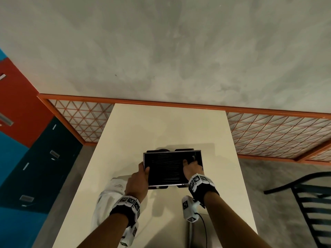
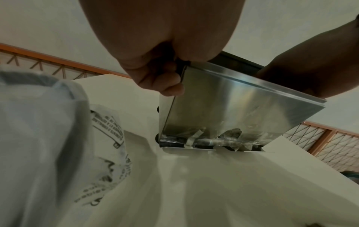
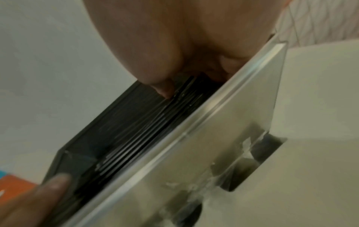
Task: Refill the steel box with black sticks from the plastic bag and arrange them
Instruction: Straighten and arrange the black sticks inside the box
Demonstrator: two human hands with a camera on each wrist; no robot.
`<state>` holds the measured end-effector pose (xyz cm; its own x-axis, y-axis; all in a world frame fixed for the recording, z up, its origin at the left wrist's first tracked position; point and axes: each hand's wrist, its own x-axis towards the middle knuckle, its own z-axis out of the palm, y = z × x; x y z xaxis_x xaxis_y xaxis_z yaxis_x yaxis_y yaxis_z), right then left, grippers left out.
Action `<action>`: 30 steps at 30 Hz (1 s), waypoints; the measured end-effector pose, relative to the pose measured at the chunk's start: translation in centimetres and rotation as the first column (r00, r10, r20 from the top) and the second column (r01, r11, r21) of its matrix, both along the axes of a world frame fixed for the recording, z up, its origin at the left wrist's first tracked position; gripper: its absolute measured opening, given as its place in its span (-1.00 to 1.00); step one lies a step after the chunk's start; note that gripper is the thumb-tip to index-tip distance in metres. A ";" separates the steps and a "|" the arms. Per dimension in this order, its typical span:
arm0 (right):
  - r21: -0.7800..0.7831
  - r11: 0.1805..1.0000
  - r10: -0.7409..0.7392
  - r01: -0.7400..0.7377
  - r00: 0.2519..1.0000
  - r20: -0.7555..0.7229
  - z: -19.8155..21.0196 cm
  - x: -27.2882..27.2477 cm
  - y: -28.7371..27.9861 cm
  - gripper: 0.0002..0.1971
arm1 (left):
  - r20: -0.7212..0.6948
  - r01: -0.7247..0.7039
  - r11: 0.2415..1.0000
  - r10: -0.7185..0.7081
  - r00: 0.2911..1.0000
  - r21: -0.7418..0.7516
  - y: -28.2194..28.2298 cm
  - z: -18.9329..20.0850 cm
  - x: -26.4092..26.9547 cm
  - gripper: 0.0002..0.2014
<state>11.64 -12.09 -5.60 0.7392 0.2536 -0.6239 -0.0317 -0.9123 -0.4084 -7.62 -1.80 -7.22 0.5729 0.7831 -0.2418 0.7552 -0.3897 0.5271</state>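
While the steel box [image 1: 201, 158] stands on the cream table [image 1: 161, 126]:
Left hand [image 1: 138, 179]: grips its left rim.
Right hand [image 1: 190, 168]: fingers reach inside among the black sticks [image 1: 164, 169]; closure indiscernible.
Plastic bag [image 1: 107, 197]: beside left wrist.

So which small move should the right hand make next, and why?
Probably sweep the right hand across the black sticks to lay them parallel: several still cross at angles inside the steel box, which the left hand grips at its edge.
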 end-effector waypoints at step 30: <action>0.226 0.974 0.025 -0.034 0.999 0.044 -0.2 1.9 1.3 -0.59 | -0.051 0.024 0.999 -0.022 0.998 0.025 1.4 -0.5 0.5 -0.60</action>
<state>13.59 -10.79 -5.84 0.7528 0.4068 -0.5176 0.0145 -0.7963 -0.6047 -7.08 -0.43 -7.71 0.5784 0.7761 -0.2515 0.7715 -0.4201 0.4778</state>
